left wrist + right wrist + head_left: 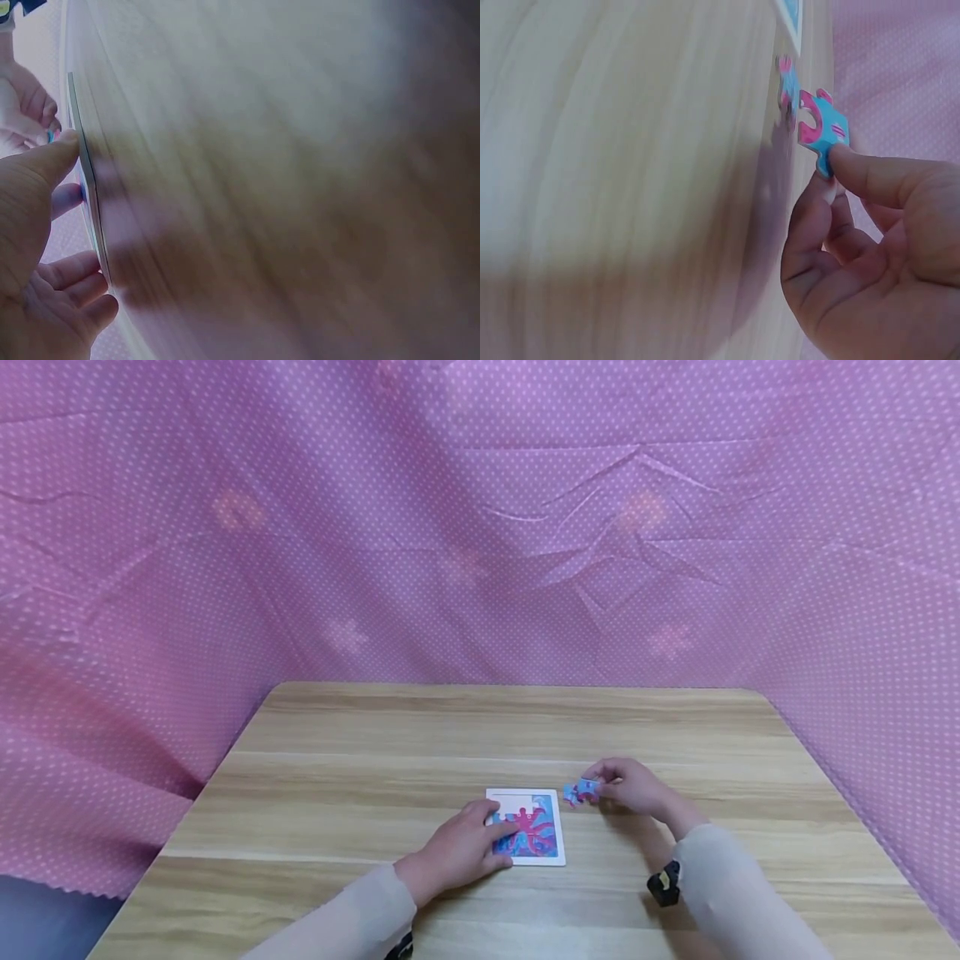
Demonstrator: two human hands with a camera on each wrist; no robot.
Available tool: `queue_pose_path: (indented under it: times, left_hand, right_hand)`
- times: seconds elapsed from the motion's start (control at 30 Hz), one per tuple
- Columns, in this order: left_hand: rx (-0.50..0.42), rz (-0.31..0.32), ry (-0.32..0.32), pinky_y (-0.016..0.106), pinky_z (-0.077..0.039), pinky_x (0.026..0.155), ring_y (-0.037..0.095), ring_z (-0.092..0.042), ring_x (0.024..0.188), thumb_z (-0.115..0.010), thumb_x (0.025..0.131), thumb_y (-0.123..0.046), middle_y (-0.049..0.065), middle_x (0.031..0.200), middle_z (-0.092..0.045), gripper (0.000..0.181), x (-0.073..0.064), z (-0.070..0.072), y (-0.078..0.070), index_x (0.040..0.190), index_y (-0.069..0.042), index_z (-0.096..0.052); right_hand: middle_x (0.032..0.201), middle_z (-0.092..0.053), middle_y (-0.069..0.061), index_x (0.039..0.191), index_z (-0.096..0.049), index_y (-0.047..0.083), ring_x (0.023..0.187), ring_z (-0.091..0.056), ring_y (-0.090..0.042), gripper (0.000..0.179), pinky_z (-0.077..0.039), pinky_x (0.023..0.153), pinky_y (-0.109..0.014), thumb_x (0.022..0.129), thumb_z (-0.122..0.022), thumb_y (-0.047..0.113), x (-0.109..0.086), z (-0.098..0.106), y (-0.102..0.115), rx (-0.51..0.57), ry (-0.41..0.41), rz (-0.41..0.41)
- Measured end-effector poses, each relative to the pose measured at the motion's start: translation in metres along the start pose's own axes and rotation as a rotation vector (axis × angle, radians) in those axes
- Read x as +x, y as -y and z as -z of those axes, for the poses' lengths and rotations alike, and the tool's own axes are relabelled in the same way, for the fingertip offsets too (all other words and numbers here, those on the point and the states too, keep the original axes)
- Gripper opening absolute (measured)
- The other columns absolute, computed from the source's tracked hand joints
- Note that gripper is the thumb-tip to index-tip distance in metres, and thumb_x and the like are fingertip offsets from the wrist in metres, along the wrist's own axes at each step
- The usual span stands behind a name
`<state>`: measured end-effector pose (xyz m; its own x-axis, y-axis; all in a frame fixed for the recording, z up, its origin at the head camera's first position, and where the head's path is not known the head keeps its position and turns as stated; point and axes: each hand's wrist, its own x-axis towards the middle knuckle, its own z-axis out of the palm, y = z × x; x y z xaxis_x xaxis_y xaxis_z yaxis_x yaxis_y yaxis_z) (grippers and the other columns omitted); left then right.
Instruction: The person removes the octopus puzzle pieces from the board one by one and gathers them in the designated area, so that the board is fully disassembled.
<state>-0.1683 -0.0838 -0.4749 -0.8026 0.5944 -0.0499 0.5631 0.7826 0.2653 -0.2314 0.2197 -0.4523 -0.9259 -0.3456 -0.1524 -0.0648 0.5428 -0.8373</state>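
Observation:
A square jigsaw board [562, 839] with a white rim lies on the table, showing a pink octopus on blue. Its upper left part is bare white. My left hand [459, 847] rests on the board's left side, index finger lying across the picture and thumb by the near edge. To the right of the board, my right hand [633, 787] pinches a blue and pink jigsaw piece [832, 126] between thumb and fingertips, raised off the table. Another jigsaw piece [788, 84] lies on the wood just beyond it, close to the board's right edge.
The wood-grain table [360, 727] reaches back to a pink dotted cloth [480, 568] that hangs behind it and along both sides. A black device [664, 883] is strapped at the right wrist.

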Motion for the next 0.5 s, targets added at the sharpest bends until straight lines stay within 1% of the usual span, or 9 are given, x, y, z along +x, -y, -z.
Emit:
queue_pose_path:
  times: [0.07, 0.17, 0.33, 0.5]
  left_hand:
    - [0.003, 0.0, -0.002, 0.042, -0.037, 0.104, 0.027, -0.039, 0.13, -0.062, 0.089, -0.049, 0.011, 0.141, -0.042, 0.051, -0.0001, -0.0001, 0.0003, 0.135, -0.029, -0.056]
    - [0.005, -0.004, -0.005, 0.041, -0.038, 0.103, 0.027, -0.039, 0.129, -0.062, 0.089, -0.049, 0.011, 0.141, -0.042, 0.051, -0.0005, 0.0, 0.0007, 0.135, -0.029, -0.056]
    - [0.005, -0.011, -0.005, 0.041, -0.038, 0.103, 0.027, -0.039, 0.129, -0.061, 0.089, -0.05, 0.011, 0.141, -0.042, 0.052, -0.0002, -0.0012, 0.0018, 0.136, -0.029, -0.055]
    - [-0.006, -0.005, 0.005, 0.041, -0.038, 0.103, 0.027, -0.038, 0.13, -0.061, 0.089, -0.05, 0.01, 0.142, -0.041, 0.052, -0.0005, -0.0016, 0.0017, 0.136, -0.03, -0.054]
  right_hand:
    - [0.086, -0.059, -0.009, 0.107, -0.066, 0.001, 0.077, -0.055, -0.022, 0.02, -0.049, 0.063, -0.033, 0.089, -0.058, -0.002, -0.0021, 0.0034, -0.0024, 0.008, 0.01, -0.019]
    - [0.086, -0.059, -0.008, 0.106, -0.067, 0.002, 0.077, -0.054, -0.021, 0.02, -0.049, 0.063, -0.032, 0.089, -0.059, -0.001, -0.0055, 0.0072, -0.0034, -0.017, 0.009, -0.036]
    - [0.088, -0.061, -0.007, 0.107, -0.069, 0.0, 0.076, -0.053, -0.019, 0.02, -0.049, 0.065, -0.032, 0.089, -0.06, 0.0, -0.0095, 0.0104, -0.005, -0.075, 0.009, -0.023]
    - [0.087, -0.063, -0.004, 0.103, -0.07, 0.002, 0.075, -0.053, -0.017, 0.018, -0.048, 0.065, -0.032, 0.087, -0.062, 0.0, -0.0103, 0.0089, -0.0088, -0.136, -0.03, -0.017]
